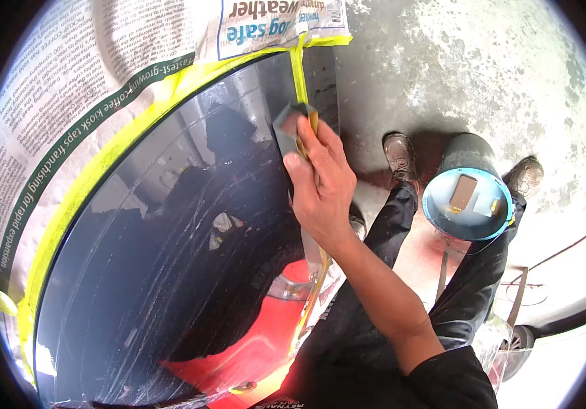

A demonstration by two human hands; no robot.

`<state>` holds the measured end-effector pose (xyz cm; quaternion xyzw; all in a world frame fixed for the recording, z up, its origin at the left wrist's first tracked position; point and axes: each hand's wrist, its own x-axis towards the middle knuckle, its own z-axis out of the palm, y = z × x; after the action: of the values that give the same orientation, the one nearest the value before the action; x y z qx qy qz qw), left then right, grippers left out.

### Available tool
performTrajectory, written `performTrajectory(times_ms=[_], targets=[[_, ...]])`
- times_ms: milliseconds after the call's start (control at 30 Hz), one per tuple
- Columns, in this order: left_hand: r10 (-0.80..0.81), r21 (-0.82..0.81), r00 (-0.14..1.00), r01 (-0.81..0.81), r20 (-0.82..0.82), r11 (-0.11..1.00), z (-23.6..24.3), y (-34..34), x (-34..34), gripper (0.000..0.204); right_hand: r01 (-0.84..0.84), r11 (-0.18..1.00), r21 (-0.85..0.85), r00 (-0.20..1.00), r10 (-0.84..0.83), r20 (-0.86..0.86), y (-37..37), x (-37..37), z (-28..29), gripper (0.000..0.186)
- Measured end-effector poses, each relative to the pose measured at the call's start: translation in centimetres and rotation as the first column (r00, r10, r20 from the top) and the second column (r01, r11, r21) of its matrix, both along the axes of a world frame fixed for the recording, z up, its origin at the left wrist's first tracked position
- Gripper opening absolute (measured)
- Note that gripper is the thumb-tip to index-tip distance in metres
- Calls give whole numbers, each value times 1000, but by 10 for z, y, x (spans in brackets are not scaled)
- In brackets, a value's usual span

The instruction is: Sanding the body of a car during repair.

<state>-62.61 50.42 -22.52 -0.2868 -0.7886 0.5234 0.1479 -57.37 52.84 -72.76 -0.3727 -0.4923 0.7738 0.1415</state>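
Observation:
My right hand (320, 184) is closed around a small dark grey piece (286, 129) that looks like folded sandpaper. It presses this against the right edge of a dark, glossy curved car panel (149, 225). The thumb lies on the near side, and the fingertips are slightly blurred. Wet-looking streaks and light scuffs run across the panel, which also mirrors bright shapes. Yellow masking tape (105, 153) follows the panel's upper and left border, with a strip running down to my fingers. My left hand does not show.
Newspaper sheets (102, 41) cover the area beyond the tape. Between my shoes on the stained concrete floor (545, 82) stands a blue-rimmed bucket (427, 204) of cloudy water, with a brown block (464, 193) in it. A red painted section (252, 347) borders the panel's lower end.

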Motion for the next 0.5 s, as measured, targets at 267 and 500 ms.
performTrajectory(times_ms=[267, 500], targets=[[29, -4, 999, -29, -21, 1000, -4, -2, 4, 85, 174, 922, -345, 983, -186, -3, 22, -17, -31, 38], [6, -65, 999, -9, -41, 998, 13, -13, 10, 85, 40, 999, 9, 999, -40, -23, 5, 21, -35, 42]])
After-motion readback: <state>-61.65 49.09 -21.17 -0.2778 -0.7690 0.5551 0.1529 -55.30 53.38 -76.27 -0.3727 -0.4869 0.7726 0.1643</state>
